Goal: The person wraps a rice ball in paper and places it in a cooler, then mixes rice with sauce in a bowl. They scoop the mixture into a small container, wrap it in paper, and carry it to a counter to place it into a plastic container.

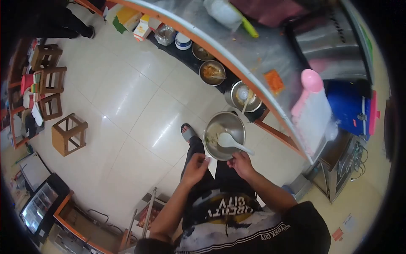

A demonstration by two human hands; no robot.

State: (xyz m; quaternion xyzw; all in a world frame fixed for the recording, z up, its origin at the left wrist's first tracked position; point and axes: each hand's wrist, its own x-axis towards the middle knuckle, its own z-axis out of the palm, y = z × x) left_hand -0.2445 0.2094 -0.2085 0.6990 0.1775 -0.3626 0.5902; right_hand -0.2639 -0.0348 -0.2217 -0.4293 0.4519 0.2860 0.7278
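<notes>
A steel bowl (230, 122) is held in front of my legs, above the tiled floor. Inside it rests a white ladle (227, 140), its handle sticking out over the near rim, with some food residue on the bowl's bottom. My right hand (242, 164) is closed at the bowl's near rim, under the ladle's handle. Close to the bowl's near left side is my left hand (196, 168), fingers curled and pressed together. Something pale shows at its fingertips, too small to name.
A metal-topped table (249, 53) carries a pink spoon (312, 81) and a white container. On the dark shelf below stand several metal bowls, one pot (252, 103) with a utensil in it. Wooden stools (69, 134) stand at left; a person's legs (69, 21) show at upper left.
</notes>
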